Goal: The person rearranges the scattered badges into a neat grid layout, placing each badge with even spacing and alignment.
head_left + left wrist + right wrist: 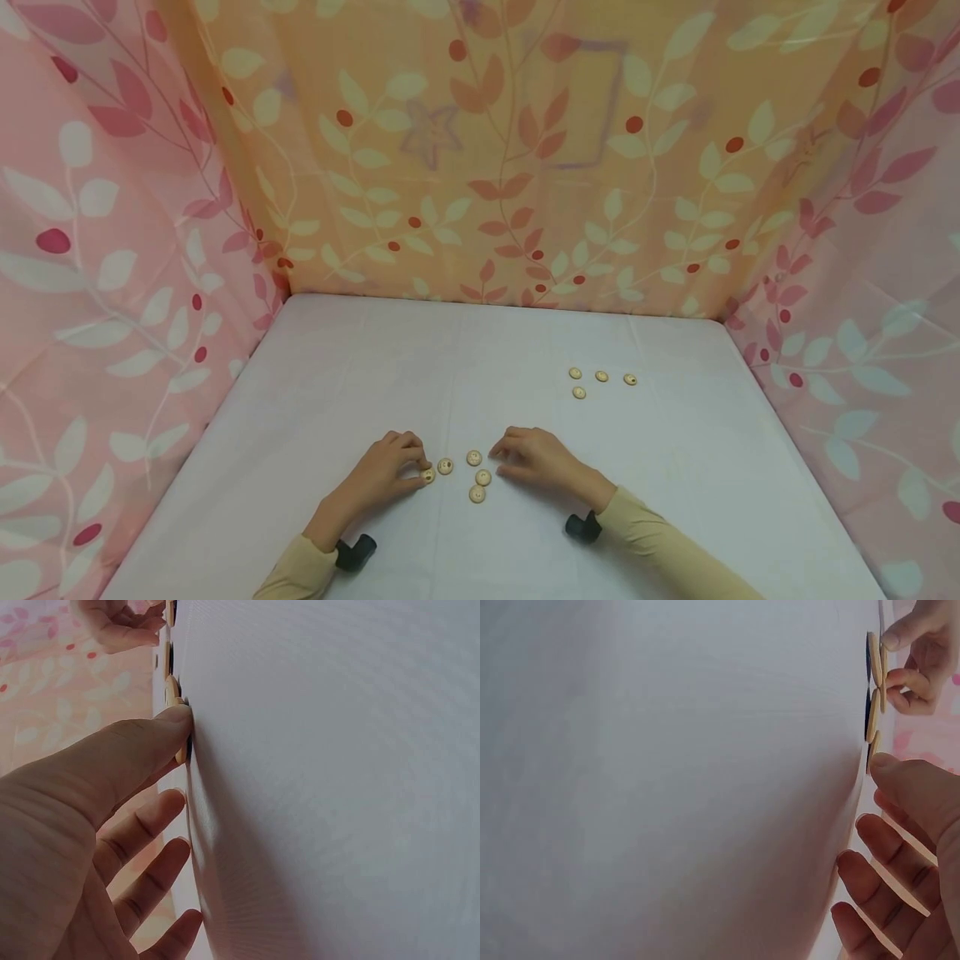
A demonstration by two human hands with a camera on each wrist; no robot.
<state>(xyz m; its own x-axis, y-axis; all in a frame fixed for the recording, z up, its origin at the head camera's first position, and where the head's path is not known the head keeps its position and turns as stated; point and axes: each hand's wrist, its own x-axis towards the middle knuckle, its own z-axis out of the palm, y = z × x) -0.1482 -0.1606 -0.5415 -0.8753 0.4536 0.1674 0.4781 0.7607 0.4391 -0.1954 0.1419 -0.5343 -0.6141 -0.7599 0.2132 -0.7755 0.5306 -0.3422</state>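
Note:
Between its thumb and index finger, my left hand (386, 468) pinches a small round wooden disc (428, 475) with dark marks on its face. In the left wrist view the thumb lies against the edge of that disc (181, 754), close to the tabletop. Right beside it lies another disc (446, 466). Farther right are an upper disc (474, 457), a middle disc (483, 477) and a lower disc (477, 494), the last two edge to edge. My right hand (543, 460) hovers just right of these, fingers loosely bent and holding nothing.
Several more wooden discs (602, 377) lie in a small group toward the back right of the white table (360, 367). Floral cloth (487, 167) hangs behind the table and along both sides. A dark wrist mount (356, 552) is worn on each arm.

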